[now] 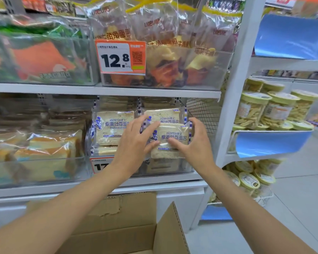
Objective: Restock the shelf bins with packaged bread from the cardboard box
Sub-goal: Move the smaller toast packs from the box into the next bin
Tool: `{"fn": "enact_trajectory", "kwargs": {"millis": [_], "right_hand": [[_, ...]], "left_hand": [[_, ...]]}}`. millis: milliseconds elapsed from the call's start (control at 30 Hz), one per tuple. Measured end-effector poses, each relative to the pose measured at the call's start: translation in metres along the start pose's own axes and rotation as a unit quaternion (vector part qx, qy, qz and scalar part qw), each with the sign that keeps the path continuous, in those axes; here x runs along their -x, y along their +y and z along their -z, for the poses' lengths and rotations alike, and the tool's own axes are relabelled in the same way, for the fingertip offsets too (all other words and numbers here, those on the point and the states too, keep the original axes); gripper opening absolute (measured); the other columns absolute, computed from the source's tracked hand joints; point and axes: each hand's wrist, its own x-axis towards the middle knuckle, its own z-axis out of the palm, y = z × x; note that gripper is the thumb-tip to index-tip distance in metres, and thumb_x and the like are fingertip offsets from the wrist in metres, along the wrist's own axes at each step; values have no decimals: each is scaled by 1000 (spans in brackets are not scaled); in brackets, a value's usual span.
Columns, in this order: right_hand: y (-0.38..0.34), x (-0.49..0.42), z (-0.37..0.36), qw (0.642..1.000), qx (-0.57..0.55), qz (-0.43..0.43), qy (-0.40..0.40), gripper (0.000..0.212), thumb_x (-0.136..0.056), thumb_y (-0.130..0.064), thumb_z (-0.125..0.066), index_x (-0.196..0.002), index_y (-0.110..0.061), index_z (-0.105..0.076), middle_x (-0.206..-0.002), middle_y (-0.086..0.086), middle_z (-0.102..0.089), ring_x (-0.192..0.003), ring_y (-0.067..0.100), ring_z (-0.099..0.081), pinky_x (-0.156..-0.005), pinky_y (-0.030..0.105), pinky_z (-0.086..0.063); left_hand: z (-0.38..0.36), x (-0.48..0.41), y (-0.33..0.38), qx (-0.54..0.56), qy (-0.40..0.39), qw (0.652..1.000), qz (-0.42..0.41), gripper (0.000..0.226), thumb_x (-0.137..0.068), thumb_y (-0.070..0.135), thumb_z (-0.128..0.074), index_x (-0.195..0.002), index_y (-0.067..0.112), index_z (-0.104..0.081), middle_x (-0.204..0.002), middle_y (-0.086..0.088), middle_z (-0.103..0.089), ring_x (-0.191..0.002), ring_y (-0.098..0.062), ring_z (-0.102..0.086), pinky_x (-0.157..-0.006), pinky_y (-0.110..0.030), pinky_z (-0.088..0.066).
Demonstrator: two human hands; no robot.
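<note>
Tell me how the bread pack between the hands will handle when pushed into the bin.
Likely soft: the pack shows sliced bread under thin film, so hard pushing may squash it. Probably light for its size; left hand and right hand hold it by its sides. The glossy film may slide on neighbouring packs.

I am standing in a grocery shop: shelf bins (200, 74) are holding packaged bread (112, 127), and a price tag (120, 56) is showing 12.8.
</note>
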Motion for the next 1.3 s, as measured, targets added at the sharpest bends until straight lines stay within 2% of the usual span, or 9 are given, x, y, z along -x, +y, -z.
{"fn": "enact_trajectory", "kwargs": {"millis": [133, 300, 433, 633, 733, 933, 1033, 1133, 1300], "right_hand": [[-6, -11, 2, 995, -71, 16, 65, 78, -77, -37, -80, -139, -16, -37, -131, -6, -45, -112, -6, -45, -95, 8, -37], [-7, -6, -14, 999, -34, 35, -19, 92, -80, -45, -74, -152, -18, -22, -149, -4, -36, -134, 5, -32, -111, 22, -27], [2, 4, -12, 996, -1, 59, -63, 107, -79, -44, -74, -155, -23, -1, -153, -7, -24, -135, -1, -22, -109, 15, -17], [9, -16, -14, 989, 67, 129, -11, 82, -85, -36, -71, -152, -30, -25, -152, 8, -27, -134, 16, -35, -104, 27, -38], [18, -9, -21, 991, 73, 107, -37, 74, -88, -38, -68, -151, -34, -27, -155, 10, -22, -140, 20, -28, -104, 28, -34], [15, -9, -18, 993, 51, 67, -86, 74, -90, -46, -62, -151, -40, -21, -159, 7, -9, -147, 21, -16, -117, 43, -27], [14, -15, -11, 973, 193, 127, -28, 75, -88, -64, -49, -152, -36, -23, -162, 8, 6, -150, 23, 3, -120, 48, -6], [21, -19, -15, 929, 305, 207, -4, 82, -92, -70, -27, -154, -18, -22, -163, 10, -5, -151, 25, 0, -120, 55, -7], [35, -28, -37, 958, 186, 214, -35, 81, -94, -66, -32, -154, -15, -13, -163, 5, -12, -151, 19, 0, -122, 43, -15]], "left_hand": [[8, -25, 10, 58, 50, 997, -8, 46, -87, 21, -71, -130, 13, -58, -147, -15, -41, -132, -29, -42, -105, -34, -38], [-3, -13, -7, -14, -26, 1000, 3, 66, -83, 59, -60, -133, 18, -51, -154, -13, -33, -142, -28, -32, -116, -44, -24], [-7, -6, -10, -60, -4, 998, -7, 70, -85, 61, -54, -137, 14, -49, -151, -16, -38, -138, -32, -39, -114, -45, -27], [-14, -23, -4, -62, 37, 997, -13, 77, -80, 59, -65, -139, 14, -44, -152, -15, -36, -137, -32, -40, -110, -48, -34], [-19, -17, -13, -100, -1, 993, -60, 94, -73, 67, -65, -146, 15, -34, -156, -14, -30, -144, -32, -30, -116, -49, -26], [-20, -20, -18, -111, -14, 993, -47, 80, -87, 75, -36, -148, 23, -34, -159, -7, -27, -148, -28, -22, -119, -51, -14], [-14, -27, -19, -148, -5, 987, -58, 72, -91, 72, -31, -146, 27, -36, -159, -9, -27, -149, -28, -20, -119, -55, -12], [-13, -28, -28, -164, -13, 983, -76, 74, -90, 73, -31, -146, 26, -36, -159, -9, -27, -147, -28, -25, -118, -57, -12], [-24, -28, -39, -171, -26, 982, -71, 74, -88, 75, -30, -145, 27, -34, -155, -8, -34, -143, -28, -34, -115, -60, -16]]}}
